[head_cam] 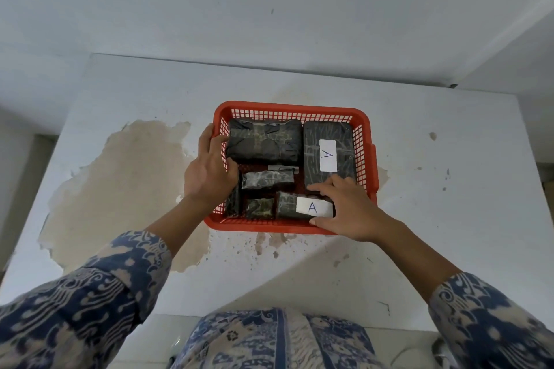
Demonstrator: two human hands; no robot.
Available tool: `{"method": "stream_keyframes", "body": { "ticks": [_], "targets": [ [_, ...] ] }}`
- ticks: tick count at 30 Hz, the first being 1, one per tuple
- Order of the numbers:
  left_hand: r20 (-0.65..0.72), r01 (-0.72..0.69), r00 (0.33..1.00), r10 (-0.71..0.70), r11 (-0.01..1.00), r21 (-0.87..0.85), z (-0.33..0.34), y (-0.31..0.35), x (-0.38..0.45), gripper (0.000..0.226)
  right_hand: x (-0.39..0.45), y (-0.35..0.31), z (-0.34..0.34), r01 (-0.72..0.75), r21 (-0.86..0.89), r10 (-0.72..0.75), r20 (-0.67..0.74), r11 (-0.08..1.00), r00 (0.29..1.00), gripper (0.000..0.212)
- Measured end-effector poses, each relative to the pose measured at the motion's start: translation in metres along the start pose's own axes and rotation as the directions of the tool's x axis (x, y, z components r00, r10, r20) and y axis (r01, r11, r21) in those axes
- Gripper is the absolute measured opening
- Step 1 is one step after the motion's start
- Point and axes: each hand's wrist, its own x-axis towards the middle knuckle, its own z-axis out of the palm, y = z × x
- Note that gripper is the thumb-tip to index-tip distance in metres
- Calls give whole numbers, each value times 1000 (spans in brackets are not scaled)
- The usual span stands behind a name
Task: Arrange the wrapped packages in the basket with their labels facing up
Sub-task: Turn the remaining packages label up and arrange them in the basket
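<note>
A white table (419, 189) with peeled, stained patches carries the red basket (287, 226) I'm working over.

Inside the basket, I see a big dark package (263, 141) at the far left with no label showing, and a flat package (328, 153) at the far right with its white "A" label (327, 155) facing up. In the near part lie a small package (266, 179), a thin one on edge (233, 204), another small one (260, 208), and a labelled package (304, 207) marked "A". My left hand (209, 171) curls over the basket's left wall, fingers against the big package, covering part of the rim. My right hand (344, 207) rests spread on the labelled package's right end, thumb on the near rim, not clenched. Patterned sleeves (90, 293) fill the foreground.
</note>
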Motion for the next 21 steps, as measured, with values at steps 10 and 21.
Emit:
{"method": "stream_keyframes", "body": {
  "ticks": [10,21],
  "targets": [
    [3,17,1000,-17,1000,-2,2,-1,0,47,-10,10,-14,-53,-56,50,-59,997,997,20],
    [12,11,1000,-11,1000,20,1,0,1,47,21,-51,-2,52,-180,-59,-35,982,998,35]
  ]
}}
